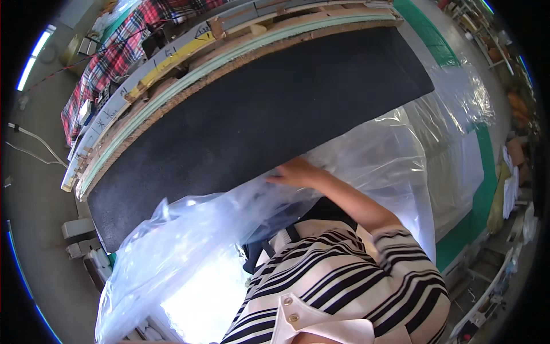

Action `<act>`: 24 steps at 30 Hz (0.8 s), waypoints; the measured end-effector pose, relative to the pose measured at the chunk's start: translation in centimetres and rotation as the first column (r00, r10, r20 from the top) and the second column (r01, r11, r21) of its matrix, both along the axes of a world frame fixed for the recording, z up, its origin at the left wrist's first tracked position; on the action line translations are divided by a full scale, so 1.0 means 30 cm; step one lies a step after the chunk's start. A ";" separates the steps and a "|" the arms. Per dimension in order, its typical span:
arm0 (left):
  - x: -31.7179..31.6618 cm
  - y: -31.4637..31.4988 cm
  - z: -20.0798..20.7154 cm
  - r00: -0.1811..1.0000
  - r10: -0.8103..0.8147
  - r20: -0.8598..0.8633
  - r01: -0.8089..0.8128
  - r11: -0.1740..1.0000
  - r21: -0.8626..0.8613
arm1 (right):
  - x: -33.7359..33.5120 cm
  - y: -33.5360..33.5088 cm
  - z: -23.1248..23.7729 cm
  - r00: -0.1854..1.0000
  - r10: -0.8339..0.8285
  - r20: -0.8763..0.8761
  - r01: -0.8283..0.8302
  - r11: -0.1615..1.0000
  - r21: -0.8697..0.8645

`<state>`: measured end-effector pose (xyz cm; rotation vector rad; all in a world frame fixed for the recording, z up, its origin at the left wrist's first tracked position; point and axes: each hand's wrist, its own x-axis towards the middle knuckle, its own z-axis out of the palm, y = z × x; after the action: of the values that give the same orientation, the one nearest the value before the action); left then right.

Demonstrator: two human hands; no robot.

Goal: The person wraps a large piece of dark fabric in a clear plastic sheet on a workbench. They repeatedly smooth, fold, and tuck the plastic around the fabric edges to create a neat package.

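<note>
From the head view, the right hand [298,172] lies flat and unclenched on the clear plastic bag [189,241], which covers only the near-right end of the black mat [258,114] on the desk [172,57]; left hand unseen.

Your left hand is out of sight; clear plastic sheeting [189,241] veils your right hand's [298,172] fingertips and the table edge.
</note>
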<state>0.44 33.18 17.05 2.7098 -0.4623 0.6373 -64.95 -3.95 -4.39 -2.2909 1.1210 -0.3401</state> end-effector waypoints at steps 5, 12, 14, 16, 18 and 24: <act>-0.074 0.183 -0.108 0.978 0.039 -0.203 -0.053 0.996 -0.066 | 0.113 -0.013 0.095 0.968 0.179 0.178 -0.206 0.967 0.148; -0.074 0.051 0.212 0.987 -0.146 0.072 0.160 0.954 -0.255 | -0.604 0.064 0.029 0.998 0.007 -0.066 -0.014 0.992 -0.122; -0.083 -0.042 0.340 0.956 -0.231 0.180 0.278 0.907 -0.316 | -0.700 0.072 0.138 0.902 -0.401 0.162 0.416 0.906 -0.075; -0.083 -0.173 0.451 0.903 -0.332 0.272 0.415 0.836 -0.357 | -0.817 0.044 0.259 0.821 -0.533 0.205 0.570 0.748 -0.340; -0.082 -0.360 0.502 0.824 -0.455 0.336 0.562 0.726 -0.396 | -1.007 -0.006 0.357 0.668 -0.682 0.298 0.725 0.507 -0.466; -0.022 -0.991 0.155 0.470 -0.827 0.308 0.784 0.230 -0.576 | -1.331 -0.270 0.698 0.086 -0.073 0.994 0.996 0.038 -0.084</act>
<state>-0.22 3.44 21.69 1.4333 -1.2464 0.2804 -104.88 -12.05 16.55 -1.1809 1.5560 -2.7951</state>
